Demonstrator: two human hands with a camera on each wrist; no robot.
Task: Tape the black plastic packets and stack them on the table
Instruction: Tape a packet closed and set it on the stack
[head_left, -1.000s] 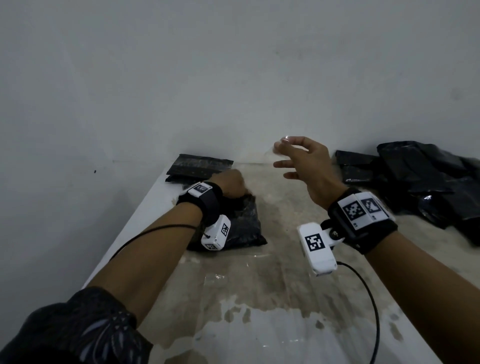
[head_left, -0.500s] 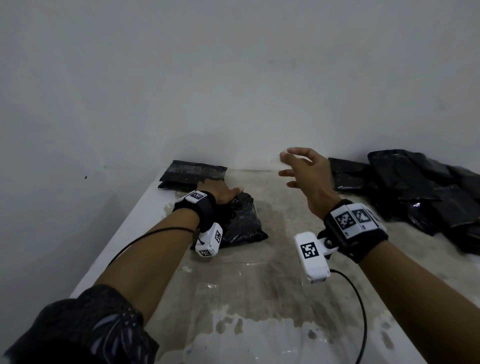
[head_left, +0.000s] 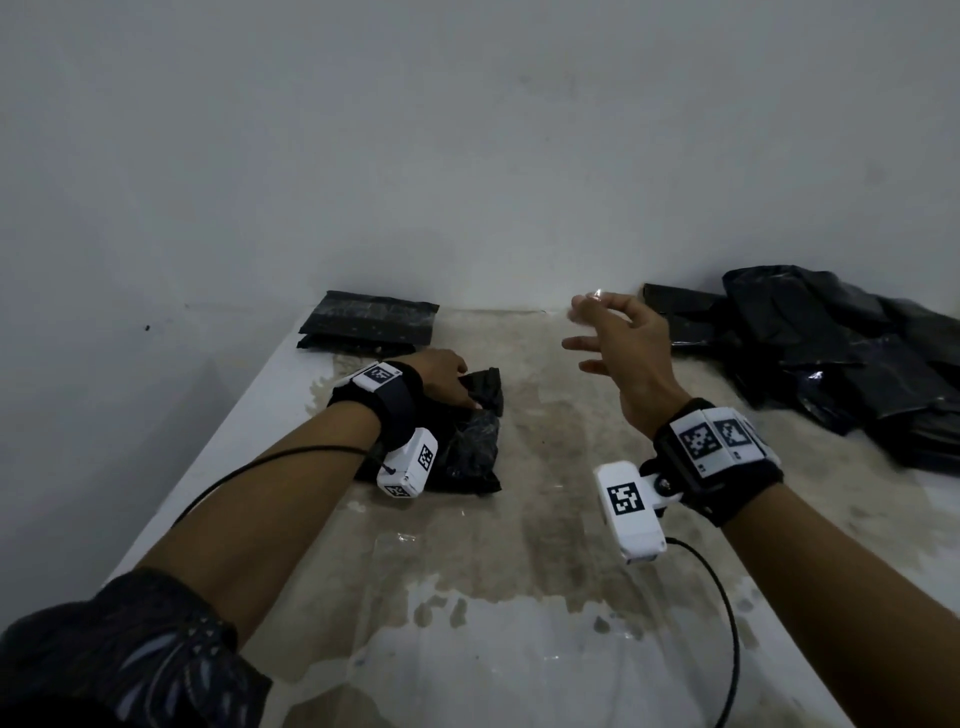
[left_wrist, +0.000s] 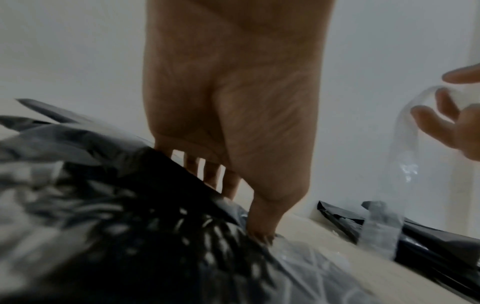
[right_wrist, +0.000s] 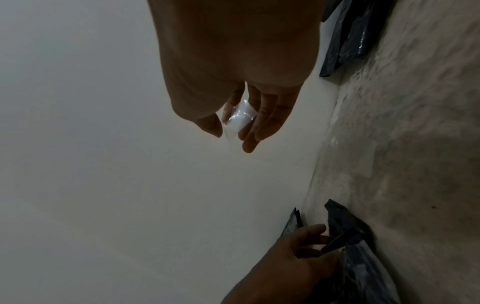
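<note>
Left hand (head_left: 441, 374): fingers pinch folded edge of black packet (head_left: 467, 441) on surface (head_left: 545, 519); right hand (head_left: 623, 353): raised right of packet, fingers pinching clear tape strip (left_wrist: 405, 144); taped stack (head_left: 369, 322) behind packet

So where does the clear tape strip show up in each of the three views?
Head: only a glint at the right hand's fingertips, clear tape strip.
Left wrist: far right, hanging from those fingers.
Right wrist: centre, pinched between the fingers.
Shared landmark: the pile of black packets.

Head view downward; wrist views close
</note>
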